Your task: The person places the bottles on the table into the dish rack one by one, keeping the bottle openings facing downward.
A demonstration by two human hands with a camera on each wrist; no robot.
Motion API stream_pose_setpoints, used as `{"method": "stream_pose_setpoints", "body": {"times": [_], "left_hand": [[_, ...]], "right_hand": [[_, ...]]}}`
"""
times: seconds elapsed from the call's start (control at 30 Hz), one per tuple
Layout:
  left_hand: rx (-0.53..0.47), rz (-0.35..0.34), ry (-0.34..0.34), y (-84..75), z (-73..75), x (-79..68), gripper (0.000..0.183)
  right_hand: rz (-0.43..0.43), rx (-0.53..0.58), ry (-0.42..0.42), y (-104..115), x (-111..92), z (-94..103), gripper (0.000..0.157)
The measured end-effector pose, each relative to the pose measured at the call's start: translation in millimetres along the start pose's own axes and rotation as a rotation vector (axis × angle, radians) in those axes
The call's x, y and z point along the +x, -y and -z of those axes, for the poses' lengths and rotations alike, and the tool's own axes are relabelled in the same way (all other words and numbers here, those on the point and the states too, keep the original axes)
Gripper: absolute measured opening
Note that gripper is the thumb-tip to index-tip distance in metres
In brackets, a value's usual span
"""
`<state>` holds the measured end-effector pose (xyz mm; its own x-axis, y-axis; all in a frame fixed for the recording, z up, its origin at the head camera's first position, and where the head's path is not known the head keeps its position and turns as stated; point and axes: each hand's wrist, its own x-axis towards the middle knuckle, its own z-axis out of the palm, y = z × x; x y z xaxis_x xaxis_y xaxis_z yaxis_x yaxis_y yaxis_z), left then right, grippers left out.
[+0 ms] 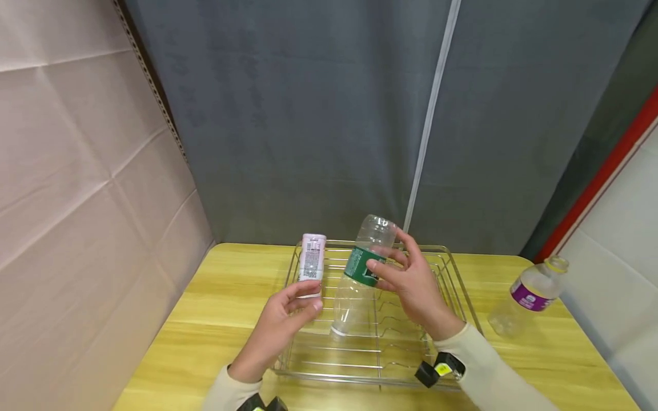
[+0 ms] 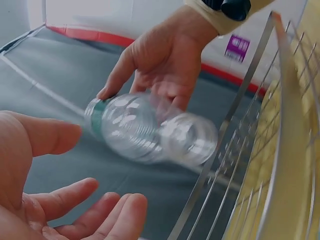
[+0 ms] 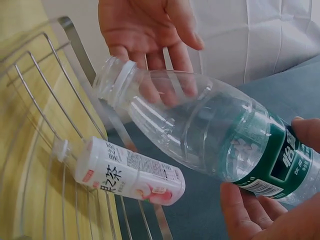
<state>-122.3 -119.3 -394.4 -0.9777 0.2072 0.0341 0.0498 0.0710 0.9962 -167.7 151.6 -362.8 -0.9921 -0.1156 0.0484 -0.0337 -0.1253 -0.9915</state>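
My right hand [image 1: 413, 285] grips a clear plastic bottle [image 1: 354, 299] around its green label, fingers on one side and thumb on the other. The bottle tilts neck-down above the wire rack [image 1: 380, 365], and its open mouth shows in the left wrist view. My left hand [image 1: 283, 322] holds nothing; its fingers are loosely bent and apart in the left wrist view [image 2: 75, 190]. Just beyond it, a white and pink printed bottle [image 3: 132, 172] rests upside down in the rack, its neck among the wires. In the head view my left fingers overlap its lower end.
A second clear bottle [image 1: 532, 297] with a purple label stands on the yellow wood-grain table [image 1: 221, 302] to the right of the rack. A grey cloth wall [image 1: 308, 131] rises behind the table, with a pale sheet [image 1: 92, 217] along the left.
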Motion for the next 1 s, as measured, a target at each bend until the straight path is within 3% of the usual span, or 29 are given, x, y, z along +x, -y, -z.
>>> {"method": "stream_pose_setpoints", "body": {"times": [0.17,0.5,0.77,1.0], "left_hand": [[0.067,-0.002,-0.128,4.3,15.6,4.8,0.045],[0.132,0.047,-0.227,22.9,49.3,16.8,0.046],[0.169,0.132,-0.218,43.5,62.0,21.4,0.047],[0.117,0.199,-0.170,57.3,62.7,24.6,0.047]], "right_hand": [[0.006,-0.022,0.017,0,16,-2.4,0.091],[-0.013,-0.088,0.030,-9,48,-12.9,0.095],[-0.045,-0.169,-0.004,-29,70,-27.3,0.095],[-0.069,-0.226,-0.028,-47,88,-36.9,0.097]]}}
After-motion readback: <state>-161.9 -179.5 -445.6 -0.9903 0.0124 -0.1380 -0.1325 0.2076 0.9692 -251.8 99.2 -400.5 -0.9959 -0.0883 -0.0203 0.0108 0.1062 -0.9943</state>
